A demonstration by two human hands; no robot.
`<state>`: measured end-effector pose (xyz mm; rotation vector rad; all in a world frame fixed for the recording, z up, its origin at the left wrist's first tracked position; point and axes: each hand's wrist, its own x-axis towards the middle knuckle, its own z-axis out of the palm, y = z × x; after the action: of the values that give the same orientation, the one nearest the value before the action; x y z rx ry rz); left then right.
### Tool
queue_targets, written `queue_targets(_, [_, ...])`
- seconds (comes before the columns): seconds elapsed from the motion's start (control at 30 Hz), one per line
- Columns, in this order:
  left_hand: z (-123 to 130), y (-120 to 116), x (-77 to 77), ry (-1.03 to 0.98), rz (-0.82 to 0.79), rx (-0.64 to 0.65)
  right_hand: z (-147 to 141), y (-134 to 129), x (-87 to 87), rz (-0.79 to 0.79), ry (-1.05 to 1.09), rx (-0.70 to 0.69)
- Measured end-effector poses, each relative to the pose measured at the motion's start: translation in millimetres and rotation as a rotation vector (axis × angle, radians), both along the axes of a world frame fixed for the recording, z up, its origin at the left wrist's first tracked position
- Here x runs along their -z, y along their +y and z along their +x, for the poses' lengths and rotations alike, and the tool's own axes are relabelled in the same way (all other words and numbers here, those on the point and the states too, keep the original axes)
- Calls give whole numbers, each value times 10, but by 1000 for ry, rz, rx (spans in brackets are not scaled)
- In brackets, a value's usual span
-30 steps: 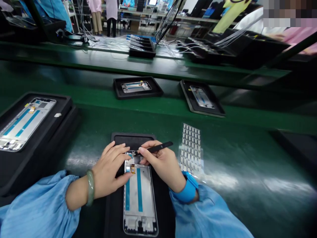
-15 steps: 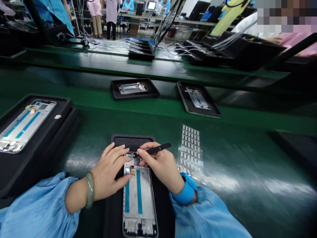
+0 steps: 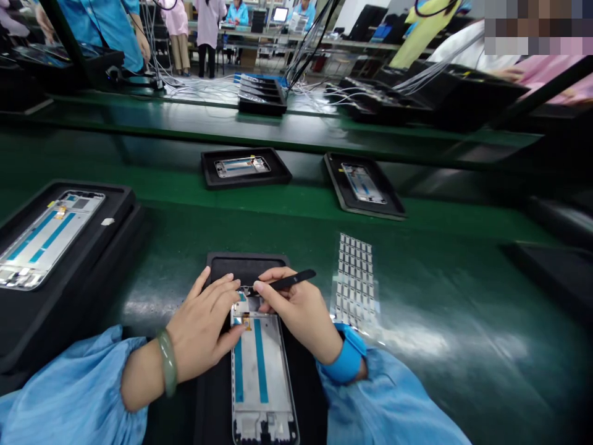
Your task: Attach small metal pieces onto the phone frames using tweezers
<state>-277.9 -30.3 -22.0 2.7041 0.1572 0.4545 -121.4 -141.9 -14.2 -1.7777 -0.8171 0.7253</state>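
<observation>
A silver phone frame [image 3: 273, 371] with blue strips lies in a black tray [image 3: 308, 395] in front of me. My left hand [image 3: 201, 330] rests over the frame's upper left edge, fingers spread, with nothing gripped. My right hand [image 3: 296, 309] pinches a black tweezer-like tool [image 3: 293, 280], its tip low over the top end of the frame. The exact contact at the tip is hidden by my fingers. To the right of my right hand lies a clear sheet [image 3: 356, 278] with rows of small pale pieces.
A stack of black trays [image 3: 104, 253] stands at the left, another phone frame [image 3: 50, 238] on top. Two trays [image 3: 278, 173] [image 3: 393, 207] with frames sit on the green strip beyond. Dark trays [image 3: 556, 266] are at right. People work across the bench.
The two trays on the green strip have shifted slightly left in view. My hands have hardly moved, still at the frame's top end. A person at the upper left has moved, and a hand now shows.
</observation>
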Motion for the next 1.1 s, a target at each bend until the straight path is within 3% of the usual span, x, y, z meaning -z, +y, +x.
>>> queue_targets(0.43, [18, -35, -49, 64, 90, -5, -16, 5, -31, 3, -32, -28])
queue_targets(0.67, [2, -41, -21, 19, 22, -32, -9, -2, -27, 19, -65, -54])
queue_targets(1.0, [42, -86, -14, 42, 199, -34, -37, -20, -6, 33, -198, -60])
queue_targets(1.1, [37, -84, -19, 34, 151, -43, -19, -23, -18, 84, -82, -1])
